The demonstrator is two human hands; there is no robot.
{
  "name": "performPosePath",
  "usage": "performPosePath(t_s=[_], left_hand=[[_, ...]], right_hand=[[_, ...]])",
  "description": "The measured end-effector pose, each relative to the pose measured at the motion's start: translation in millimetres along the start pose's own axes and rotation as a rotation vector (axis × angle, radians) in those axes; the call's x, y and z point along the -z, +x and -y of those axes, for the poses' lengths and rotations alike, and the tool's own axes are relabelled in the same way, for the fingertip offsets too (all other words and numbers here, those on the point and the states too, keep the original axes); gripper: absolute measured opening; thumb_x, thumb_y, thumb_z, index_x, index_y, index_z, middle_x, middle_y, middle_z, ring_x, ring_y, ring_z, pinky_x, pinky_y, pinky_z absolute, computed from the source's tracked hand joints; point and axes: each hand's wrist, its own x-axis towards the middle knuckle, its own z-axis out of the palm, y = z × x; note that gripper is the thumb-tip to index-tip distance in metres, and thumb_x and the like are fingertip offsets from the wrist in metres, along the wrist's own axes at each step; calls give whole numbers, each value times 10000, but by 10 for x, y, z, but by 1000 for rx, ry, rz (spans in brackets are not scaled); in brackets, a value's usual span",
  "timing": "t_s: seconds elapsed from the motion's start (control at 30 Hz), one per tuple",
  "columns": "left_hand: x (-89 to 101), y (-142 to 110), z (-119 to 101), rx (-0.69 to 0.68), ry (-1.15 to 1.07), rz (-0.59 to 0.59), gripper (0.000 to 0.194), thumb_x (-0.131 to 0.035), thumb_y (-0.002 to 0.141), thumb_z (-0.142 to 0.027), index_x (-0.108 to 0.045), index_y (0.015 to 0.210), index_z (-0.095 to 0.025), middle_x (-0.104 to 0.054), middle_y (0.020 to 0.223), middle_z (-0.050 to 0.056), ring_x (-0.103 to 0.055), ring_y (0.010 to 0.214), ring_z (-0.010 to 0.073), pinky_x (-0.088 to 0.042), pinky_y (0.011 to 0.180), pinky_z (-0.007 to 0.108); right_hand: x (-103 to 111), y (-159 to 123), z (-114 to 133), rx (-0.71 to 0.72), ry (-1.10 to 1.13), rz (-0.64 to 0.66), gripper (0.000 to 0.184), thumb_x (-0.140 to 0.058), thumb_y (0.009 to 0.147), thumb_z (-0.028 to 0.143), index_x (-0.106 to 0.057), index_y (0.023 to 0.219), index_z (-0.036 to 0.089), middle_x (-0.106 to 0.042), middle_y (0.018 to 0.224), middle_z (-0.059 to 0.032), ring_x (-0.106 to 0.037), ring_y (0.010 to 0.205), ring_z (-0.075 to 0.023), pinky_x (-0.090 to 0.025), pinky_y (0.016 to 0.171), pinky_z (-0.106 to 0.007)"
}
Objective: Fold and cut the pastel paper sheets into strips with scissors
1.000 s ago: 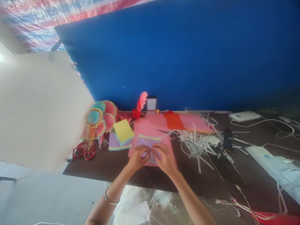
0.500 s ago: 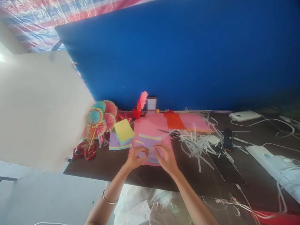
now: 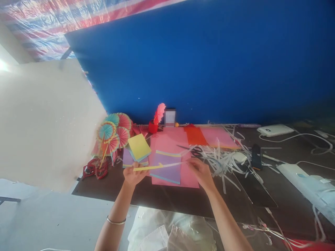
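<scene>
My left hand (image 3: 134,175) pinches the end of a narrow yellow paper strip (image 3: 154,167) above the sheets. From the strip's middle a thin white strip (image 3: 173,164), which looks like tape backing, stretches to my right hand (image 3: 201,171); its fingertips are closed on the far end. The white strip is partly lifted off the yellow one. Below lies a purple sheet (image 3: 171,174) with a yellow band near its top and a light blue lower edge. It rests on a larger pink sheet (image 3: 190,179).
Yellow square papers (image 3: 139,146) lie left, beside folded paper fans (image 3: 106,131) and a red tape roll (image 3: 153,127). Right are scissors (image 3: 196,150), a heap of white strips (image 3: 218,157), a dark phone (image 3: 258,190) and cables. A blue panel (image 3: 199,62) stands behind.
My hands have moved apart from a close pinch, left hand leftward, right hand rightward. The white strip is now drawn out between them, and the yellow strip shows along my left fingers.
</scene>
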Motion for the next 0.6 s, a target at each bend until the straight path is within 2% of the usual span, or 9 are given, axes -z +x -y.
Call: performPosePath(t_s=[0.1,0.2,0.3,0.4,0.43,0.47,0.6], left_hand=[[116,9,-21,-105,-129,-98,667,-449,580,-723,-162,360,-162,3,337,-68,-121,364,52,-336,490,271],[196,22,-49,-175,-213,-202,674,-451,581,-723,-172,356,-152,66,360,-79,6,402,44,-255,448,238],[215,29,-84,-159,-177,-238,658,-430,583,-729,-189,366,-157,29,372,-76,-9,413,51,-227,443,238],[156,27,-86,-108,-121,-151,605,-457,611,-665,-204,388,-163,-37,387,-72,-91,395,53,-275,459,250],[116,24,-74,-78,-107,-118,582,-475,616,-638,-214,396,-167,-67,389,-70,-135,392,55,-294,467,257],[66,20,-55,-43,-94,-85,556,-494,620,-611,-231,403,-171,-100,390,-67,-183,393,59,-310,475,265],[-197,-18,63,106,-57,104,401,-595,605,-488,-390,445,-183,-299,406,-45,-346,425,80,-346,504,287]], right_hand=[[97,5,-42,-105,45,45,236,-621,711,411,-677,758,188,-669,798,-56,-600,782,-220,-458,704,-336],[230,6,-181,-166,35,8,267,-618,700,435,-685,763,184,-681,785,-61,-610,768,-230,-466,704,-350],[382,14,-367,-156,-160,-91,253,-570,727,409,-678,720,181,-679,761,-91,-616,750,-264,-471,687,-398],[413,-8,-372,-121,-419,-282,223,-553,736,326,-666,764,135,-644,883,-202,-572,904,-362,-411,788,-517],[369,-32,-299,-76,-493,-350,243,-540,747,305,-656,841,113,-616,953,-234,-544,964,-383,-386,817,-544],[296,-68,-188,-10,-547,-366,273,-526,759,295,-636,930,112,-596,1012,-233,-527,1002,-382,-386,826,-548],[-181,-280,470,434,-394,-76,291,-501,822,263,-545,1108,245,-605,1064,-98,-542,1017,-249,-435,861,-417]])
